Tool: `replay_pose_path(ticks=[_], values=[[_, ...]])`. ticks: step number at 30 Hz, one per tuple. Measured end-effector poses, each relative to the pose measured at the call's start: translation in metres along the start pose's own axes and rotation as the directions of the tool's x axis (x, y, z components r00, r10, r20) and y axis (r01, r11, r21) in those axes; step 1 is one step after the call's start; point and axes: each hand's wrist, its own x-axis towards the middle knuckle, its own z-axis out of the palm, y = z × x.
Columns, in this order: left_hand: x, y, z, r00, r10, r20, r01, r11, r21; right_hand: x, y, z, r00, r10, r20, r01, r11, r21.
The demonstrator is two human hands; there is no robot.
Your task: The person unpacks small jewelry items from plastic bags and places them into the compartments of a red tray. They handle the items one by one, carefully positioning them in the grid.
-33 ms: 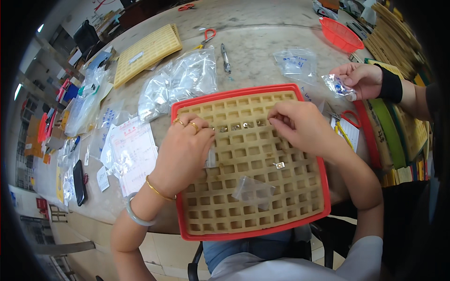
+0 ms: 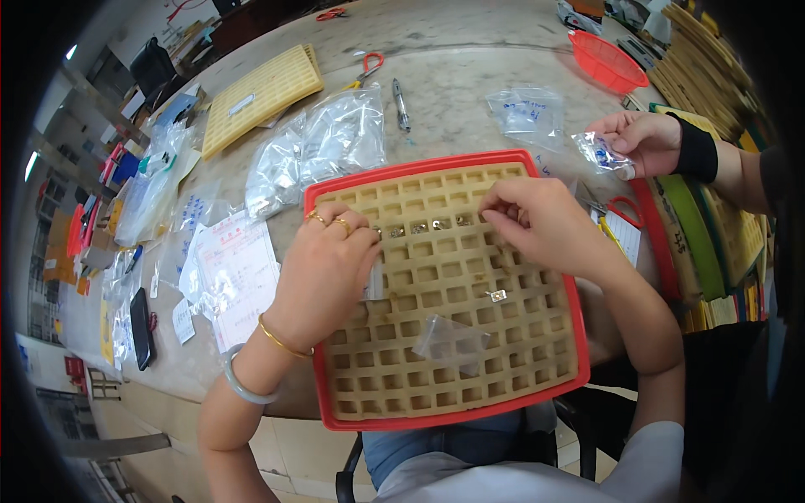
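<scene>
A beige grid tray point(image 2: 457, 294) with many square pockets sits in a red plastic frame point(image 2: 457, 421) in front of me. Small shiny metal pieces point(image 2: 437, 225) lie in several pockets of one upper row. My left hand point(image 2: 329, 261) is closed at the left end of that row, its fingertips hidden; a clear plastic edge point(image 2: 374, 282) shows beneath its palm. Over the row's right end, my right hand point(image 2: 543, 223) pinches thumb and fingers together; anything between them is too small to see. A small clear zip bag point(image 2: 453, 339) and a square metal piece point(image 2: 499, 296) lie on the tray.
At the right, another person's hand point(image 2: 636, 141) holds a small clear bag point(image 2: 600, 152). Clear bags point(image 2: 344, 134), a pen point(image 2: 401, 105), scissors point(image 2: 366, 69) and a beige tray point(image 2: 264, 96) lie beyond. Papers point(image 2: 237, 272) and a phone point(image 2: 142, 329) are left; a red basket point(image 2: 607, 63) stands far right.
The whole view has shifted very slightly. Both hands keep the same places over the tray.
</scene>
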Motion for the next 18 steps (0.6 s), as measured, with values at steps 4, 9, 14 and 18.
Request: replay_pose_path(ticks=[4,9,14,18], values=[[0.000,0.000,0.006,0.997,-0.057,-0.049,0.055,0.997,-0.053,-0.003,0.000,-0.018,0.998,0.023,0.052,-0.025,0.998,0.054],[-0.003,0.000,0.014,0.990,-0.077,-0.118,0.066,0.994,-0.089,-0.010,-0.016,-0.037,0.940,0.015,0.341,-0.038,0.997,0.062],[-0.005,0.002,0.015,0.987,-0.104,-0.120,0.094,0.992,-0.087,-0.021,-0.020,-0.027,0.868,-0.073,0.491,0.060,0.997,0.042],[-0.004,0.002,0.015,0.989,-0.086,-0.124,0.075,0.993,-0.090,-0.023,-0.018,-0.018,0.857,-0.034,0.514,0.055,0.998,-0.027]])
